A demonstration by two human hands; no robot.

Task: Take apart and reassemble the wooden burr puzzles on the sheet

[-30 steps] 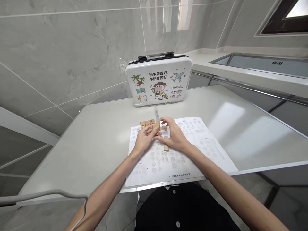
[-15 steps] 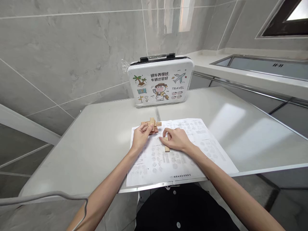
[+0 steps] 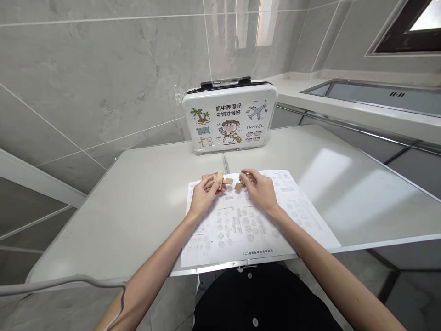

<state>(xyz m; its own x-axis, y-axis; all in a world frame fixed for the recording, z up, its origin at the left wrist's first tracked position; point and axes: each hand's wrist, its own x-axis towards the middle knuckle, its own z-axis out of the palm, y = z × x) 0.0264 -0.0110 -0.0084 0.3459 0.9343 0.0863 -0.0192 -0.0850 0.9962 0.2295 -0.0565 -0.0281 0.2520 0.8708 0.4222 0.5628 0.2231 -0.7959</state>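
My left hand [image 3: 204, 195] is closed around a wooden interlocking puzzle [image 3: 219, 177], a cluster of crossed light-brown sticks near the far edge of the sheet. Thumb and fingers grip it from the left, hiding part of it. To its right, my right hand [image 3: 259, 187] pinches a single wooden puzzle piece [image 3: 238, 186], tilted with one end toward the puzzle. A small gap separates the piece from the puzzle. Beneath both hands lies a white printed sheet [image 3: 275, 239] with faint diagrams and text.
A white cartoon-printed case [image 3: 230, 119] in clear plastic stands at the back of the pale folding table [image 3: 138, 207]. Behind it rises a grey tiled wall [image 3: 103, 69]. A grey cable [image 3: 69, 279] crosses the lower left, and a counter with a sink [image 3: 379, 96] is at right.
My right hand has lifted the wooden piece off the sheet and carried it away from me, turning it toward the puzzle. The puzzle in my left hand has tilted slightly.
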